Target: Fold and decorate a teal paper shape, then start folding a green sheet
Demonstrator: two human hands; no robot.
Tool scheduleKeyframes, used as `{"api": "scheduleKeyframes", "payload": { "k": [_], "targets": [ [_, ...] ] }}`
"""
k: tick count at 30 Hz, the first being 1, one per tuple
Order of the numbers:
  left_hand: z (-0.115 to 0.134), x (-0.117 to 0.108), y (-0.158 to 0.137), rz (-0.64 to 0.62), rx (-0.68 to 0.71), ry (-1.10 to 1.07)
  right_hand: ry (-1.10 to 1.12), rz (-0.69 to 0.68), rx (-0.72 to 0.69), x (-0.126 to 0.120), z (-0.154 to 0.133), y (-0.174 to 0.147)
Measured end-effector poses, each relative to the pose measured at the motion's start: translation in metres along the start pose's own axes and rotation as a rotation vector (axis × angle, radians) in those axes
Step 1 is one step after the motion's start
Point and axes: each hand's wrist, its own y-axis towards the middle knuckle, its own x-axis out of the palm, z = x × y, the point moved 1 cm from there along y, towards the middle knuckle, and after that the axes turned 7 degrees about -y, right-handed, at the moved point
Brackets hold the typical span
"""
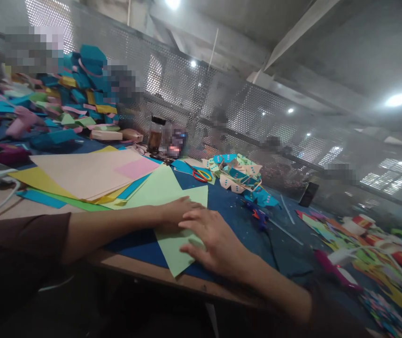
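A light green sheet of paper (173, 251) lies at the table's front edge, with one corner sticking out past it. My left hand (180, 210) rests flat on this sheet, its fingertips partly hidden behind my right hand. Over the sheet's right side is my right hand (215, 239), fingers apart and thumb stretched out, gripping nothing. To the left, a stack of coloured paper has a pale pink sheet (81, 173) on top, with yellow, blue and green sheets showing beneath. Another light green sheet (151, 188) reaches from the stack toward my hands.
Scissors (201, 175) with red and yellow handles lie beyond my hands, near a pile of folded paper pieces (236, 171). A blue glue gun (259, 216) and glue sticks (285, 232) are at right. A jar (156, 135) stands behind; a pink glue gun (25, 121) lies left.
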Motion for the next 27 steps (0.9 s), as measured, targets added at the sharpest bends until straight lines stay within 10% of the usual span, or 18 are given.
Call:
{"api": "scheduleKeyframes", "payload": {
  "k": [8, 27],
  "targets": [
    [-0.016, -0.019, 0.006, 0.094, -0.196, 0.029, -0.060, -0.059, -0.101, 0.036, -0.024, -0.030],
    [-0.021, -0.026, 0.005, 0.185, -0.247, 0.039, -0.007, 0.085, -0.138, 0.031, -0.017, -0.027]
  ]
}}
